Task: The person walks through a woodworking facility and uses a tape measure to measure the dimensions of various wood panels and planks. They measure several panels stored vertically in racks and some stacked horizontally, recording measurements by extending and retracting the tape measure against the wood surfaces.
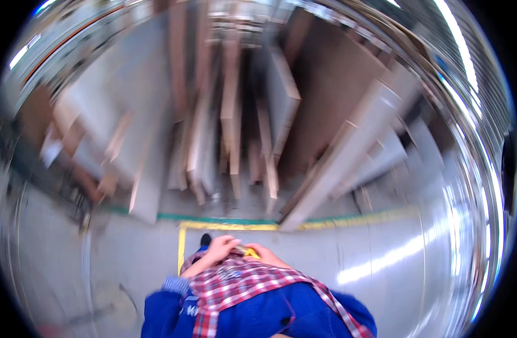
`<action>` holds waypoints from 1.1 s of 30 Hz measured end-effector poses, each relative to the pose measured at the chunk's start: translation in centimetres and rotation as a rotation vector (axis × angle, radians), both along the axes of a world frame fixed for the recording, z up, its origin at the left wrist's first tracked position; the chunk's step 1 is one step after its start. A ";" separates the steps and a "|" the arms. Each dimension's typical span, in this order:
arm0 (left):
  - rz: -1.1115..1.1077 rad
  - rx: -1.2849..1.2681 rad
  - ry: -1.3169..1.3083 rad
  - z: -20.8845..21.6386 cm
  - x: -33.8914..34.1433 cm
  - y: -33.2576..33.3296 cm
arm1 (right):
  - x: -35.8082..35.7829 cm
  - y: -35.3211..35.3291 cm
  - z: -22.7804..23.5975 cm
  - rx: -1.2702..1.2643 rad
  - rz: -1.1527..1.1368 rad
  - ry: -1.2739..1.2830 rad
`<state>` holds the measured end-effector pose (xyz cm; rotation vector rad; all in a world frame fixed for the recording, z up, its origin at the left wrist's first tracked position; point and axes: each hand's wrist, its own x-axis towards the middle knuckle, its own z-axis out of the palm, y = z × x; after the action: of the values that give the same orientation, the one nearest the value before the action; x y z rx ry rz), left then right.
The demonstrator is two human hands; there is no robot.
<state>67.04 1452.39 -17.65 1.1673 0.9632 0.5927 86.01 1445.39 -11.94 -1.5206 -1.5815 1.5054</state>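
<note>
My left hand (220,248) and my right hand (265,255) come together in front of my body. A small yellow object with a darker part (251,253) sits between them, about the size of a tape measure; its kind is too blurred to tell. The fingers of my right hand curl round it. My left fingers are bent in beside its darker end, and what they grip does not show clearly. Under both hands lies a red-and-white checked apron (241,277), worn over blue work clothes (281,310).
Several large boards (331,101) stand on edge ahead, fanned out in a row. A long pale board (343,152) leans toward the floor line. Yellow tape (241,226) and a green strip mark the grey floor (326,253). A dark shoe (206,239) shows below my hands.
</note>
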 end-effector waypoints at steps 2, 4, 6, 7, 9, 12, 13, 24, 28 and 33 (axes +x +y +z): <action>0.091 -0.020 -0.032 1.6 0.2 0.5 | 0.7 -0.4 -0.3 -0.032 -0.027 -0.101; 0.241 -0.153 -0.119 0.9 0.4 0.7 | 1.5 -1.8 0.4 -0.036 -0.092 -0.105; 0.325 -0.148 -0.115 0.9 1.1 1.7 | 3.1 -3.5 -0.1 -0.035 -0.144 -0.094; 0.342 -0.138 -0.131 1.2 1.3 2.0 | 3.7 -4.5 -0.8 -0.032 -0.167 -0.074; 0.372 -0.128 -0.160 2.0 1.9 2.5 | 4.5 -6.4 -1.7 -0.005 -0.224 -0.045; 0.339 -0.121 -0.203 2.5 3.0 2.9 | 5.2 -9.1 -2.8 0.029 -0.320 -0.031; 0.301 -0.117 -0.191 2.6 4.0 2.6 | 5.8 -9.8 -3.2 0.025 -0.339 -0.044; -0.456 -0.169 0.030 3.1 20.8 -8.0 | 10.7 -21.2 -4.6 -0.044 -0.865 0.196; -0.776 -0.133 0.170 3.1 25.8 -11.8 | 12.6 -24.9 -5.3 -0.036 -1.035 0.223; -1.027 -0.044 0.207 2.2 29.6 -13.1 | 13.9 -27.6 -8.5 -0.032 -1.158 0.186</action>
<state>96.62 1439.29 -15.48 1.5055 0.4247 -0.3760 99.90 1417.74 -20.41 -1.7415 -0.3520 0.9147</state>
